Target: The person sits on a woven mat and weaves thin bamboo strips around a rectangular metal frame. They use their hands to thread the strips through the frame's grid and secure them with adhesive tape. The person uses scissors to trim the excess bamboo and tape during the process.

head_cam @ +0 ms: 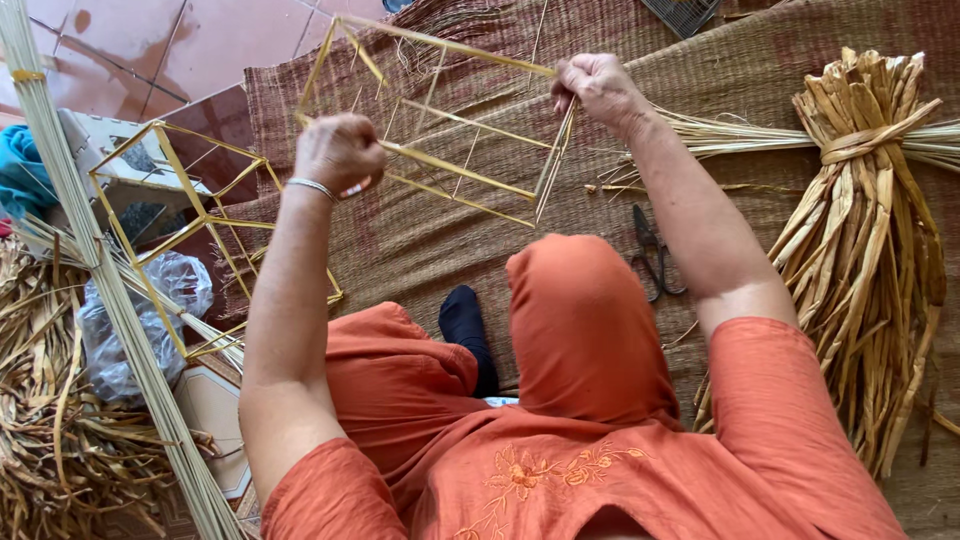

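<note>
Matting is lying under me, a brown woven reed mat (420, 240) spreading across the floor, with reddish tiles (200, 45) showing past its far left edge. I am sitting on it in orange clothes, one knee raised in front of me and a dark-socked foot (465, 325) tucked beside it.

Both my arms are reaching forward and up. My left hand (340, 152) is curling into a closed fist around a near bar of a thin box-shaped bamboo frame (440, 120), knuckles toward me, a silver bangle (312, 187) sitting on that wrist. My right hand (597, 88) is pinching shut on the frame's far right corner, fingers folded down over the slats where they meet. The frame is hanging in the air between my two hands, tilted, above the mat and clear of it.

A tied sheaf of dried flat leaves (865, 240) is lying to my right, and black scissors (655, 255) are resting on the mat just beside my right forearm. To my left a second bamboo frame (190, 230) is standing near a crumpled plastic bag (150, 310), a long bundle of pale thin stalks (90, 260) is slanting across, and loose dried leaves (50, 420) are heaping at the edge.
</note>
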